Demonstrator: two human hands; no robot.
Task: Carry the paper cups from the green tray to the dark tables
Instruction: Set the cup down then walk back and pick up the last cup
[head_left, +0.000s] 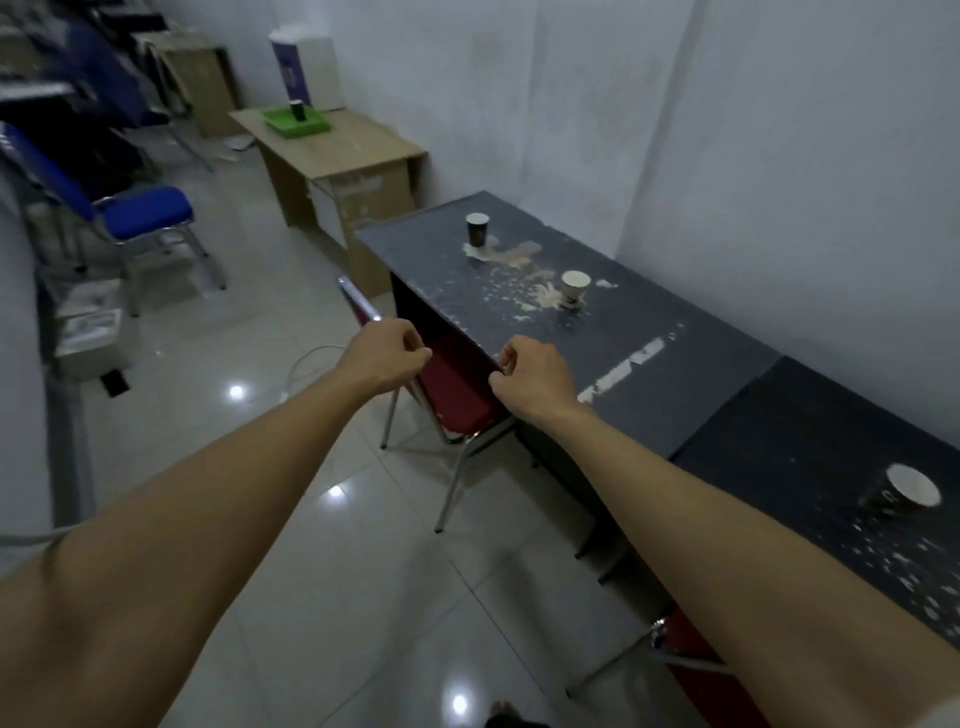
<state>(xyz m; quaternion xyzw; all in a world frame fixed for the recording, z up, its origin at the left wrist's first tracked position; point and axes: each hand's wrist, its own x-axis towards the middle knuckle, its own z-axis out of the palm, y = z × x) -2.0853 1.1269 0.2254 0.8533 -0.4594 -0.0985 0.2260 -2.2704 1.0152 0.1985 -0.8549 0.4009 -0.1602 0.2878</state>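
Observation:
A green tray (280, 123) lies on a light wooden desk (353, 148) at the far end, with one dark paper cup (297, 110) standing on it. Two dark tables run along the right wall. The farther table (649, 332) holds a dark cup (477, 230) and a second cup (574, 289). The nearer table (810, 431) holds a third cup (906, 491). My left hand (384, 358) and my right hand (535, 376) are stretched forward over the floor and a red chair, fingers curled, holding nothing.
A red chair (457, 387) is tucked under the farther dark table, and another red seat (696, 660) is at the lower right. A blue chair (140, 213) stands at the left. The white tiled floor (249, 322) runs towards the desk. Clutter fills the back left.

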